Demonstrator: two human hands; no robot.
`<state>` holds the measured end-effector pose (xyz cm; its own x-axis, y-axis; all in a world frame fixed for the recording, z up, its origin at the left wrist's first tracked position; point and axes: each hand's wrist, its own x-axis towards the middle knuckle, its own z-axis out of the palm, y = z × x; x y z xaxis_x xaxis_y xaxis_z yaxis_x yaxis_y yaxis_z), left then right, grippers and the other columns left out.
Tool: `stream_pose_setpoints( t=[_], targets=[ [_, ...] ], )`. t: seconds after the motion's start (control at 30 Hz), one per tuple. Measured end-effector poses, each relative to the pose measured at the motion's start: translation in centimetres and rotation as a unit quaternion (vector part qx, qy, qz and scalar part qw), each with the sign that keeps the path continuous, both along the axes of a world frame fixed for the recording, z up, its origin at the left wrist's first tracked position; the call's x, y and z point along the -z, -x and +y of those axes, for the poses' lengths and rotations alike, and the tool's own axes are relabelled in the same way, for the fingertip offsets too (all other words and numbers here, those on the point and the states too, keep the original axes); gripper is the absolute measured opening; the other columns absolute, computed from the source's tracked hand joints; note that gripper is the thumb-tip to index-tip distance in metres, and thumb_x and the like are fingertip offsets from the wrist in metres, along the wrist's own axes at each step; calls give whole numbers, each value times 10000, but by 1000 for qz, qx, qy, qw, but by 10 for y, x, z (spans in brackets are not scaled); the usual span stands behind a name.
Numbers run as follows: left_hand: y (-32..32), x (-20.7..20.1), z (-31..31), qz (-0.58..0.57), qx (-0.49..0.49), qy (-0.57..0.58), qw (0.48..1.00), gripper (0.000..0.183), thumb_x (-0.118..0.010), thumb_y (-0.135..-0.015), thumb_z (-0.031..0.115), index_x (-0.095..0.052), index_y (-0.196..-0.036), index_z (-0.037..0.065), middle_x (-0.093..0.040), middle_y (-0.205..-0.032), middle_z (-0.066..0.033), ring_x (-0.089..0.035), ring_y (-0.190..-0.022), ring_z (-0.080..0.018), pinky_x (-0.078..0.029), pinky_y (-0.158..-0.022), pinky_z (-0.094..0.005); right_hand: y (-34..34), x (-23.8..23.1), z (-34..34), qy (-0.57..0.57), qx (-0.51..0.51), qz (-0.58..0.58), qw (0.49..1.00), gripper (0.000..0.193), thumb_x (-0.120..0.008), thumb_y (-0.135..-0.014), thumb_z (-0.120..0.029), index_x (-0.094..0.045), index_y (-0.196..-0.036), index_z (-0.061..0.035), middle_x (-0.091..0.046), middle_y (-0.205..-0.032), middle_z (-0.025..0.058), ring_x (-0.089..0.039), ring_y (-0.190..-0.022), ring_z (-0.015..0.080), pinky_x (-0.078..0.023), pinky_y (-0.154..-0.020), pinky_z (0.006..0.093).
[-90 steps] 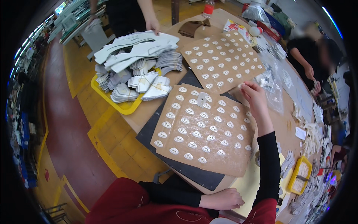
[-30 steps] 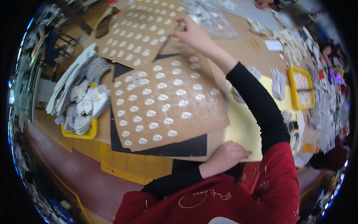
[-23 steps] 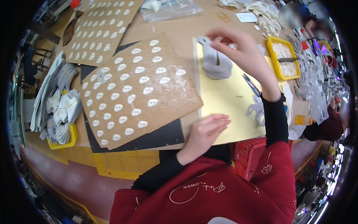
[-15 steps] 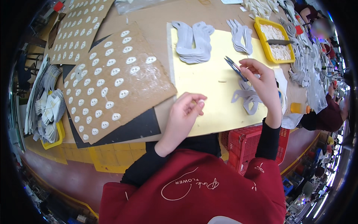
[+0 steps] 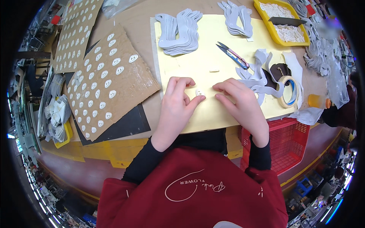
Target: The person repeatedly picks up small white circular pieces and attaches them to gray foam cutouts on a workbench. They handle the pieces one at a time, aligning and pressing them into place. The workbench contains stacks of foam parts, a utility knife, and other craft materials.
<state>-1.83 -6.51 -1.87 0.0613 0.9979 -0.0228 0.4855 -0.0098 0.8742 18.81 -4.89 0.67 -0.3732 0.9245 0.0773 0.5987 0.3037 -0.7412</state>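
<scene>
On the pale yellow sheet (image 5: 182, 76) lies a small white oval piece with dark holes (image 5: 200, 92). My left hand (image 5: 175, 108) is beside it, fingers apart, the thumb tip at its lower edge; whether they touch I cannot tell. Across from it my right hand (image 5: 241, 104) is open with nothing in it, thumb and forefinger pointing at the piece. A small off-white stick (image 5: 214, 70) lies a little farther off. Thread snips (image 5: 234, 55) rest beyond my right hand, blades pointing away to the left. Loose grey cut shapes (image 5: 262, 76) lie right of the snips.
Brown boards (image 5: 131, 78) with rows of white ovals stand left. Grey cut-out stacks (image 5: 178, 32) sit at the back. A divided yellow tray (image 5: 277, 36) holds white pieces. Right are a tape roll (image 5: 289, 93) and an amber jar (image 5: 318, 101); below, a red crate (image 5: 283, 146).
The snips have left my right hand and lie on the sheet. That hand has come down and left, facing my left hand. The white oval now lies on the sheet between them.
</scene>
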Motion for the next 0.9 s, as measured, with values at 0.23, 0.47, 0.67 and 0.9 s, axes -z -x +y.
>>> stream_pose_setpoints(
  t=[0.23, 0.47, 0.67, 0.9],
  targets=[
    [10, 1, -6, 34, 22, -25, 999, 108, -753, -881, 63, -698, -949, 0, -560, -944, -77, -606, -716, -162, -501, -606, -296, 0, 7, -5, -6, 4, 31, 999, 148, -706, -890, -28, -691, -1033, 9, -670, -930, 127, -674, -879, 274, -525, -767, 355],
    [20, -7, -12, 3, 39, 11, 999, 79, -726, -909, 48, -714, -969, -2, -580, -957, -75, -623, -750, -174, -522, -656, -293, -5, -3, -5, -49, 21, 27, 998, 130, -705, -877, -32, -698, -1006, -22, -669, -920, 121, -665, -847, 291, -527, -754, 376],
    [31, -9, -12, 4, 20, -8, 1000, 134, -676, -931, 8, -708, -1061, 12, -568, -956, -80, -585, -752, -178, -487, -669, -300, -14, -18, 2, -54, 148, 31, 987, 144, -711, -867, 7, -709, -1010, -7, -677, -925, 109, -663, -789, 244, -520, -716, 322],
    [34, 11, -16, 83, 79, -102, 988, 339, -633, -802, -90, -728, -1092, 57, -544, -966, -71, -534, -799, -228, -455, -723, -351, 20, 19, 29, -170, 100, -84, 977, 99, -743, -828, -41, -710, -921, -41, -621, -998, 86, -615, -916, 273, -482, -815, 397]
  ],
)
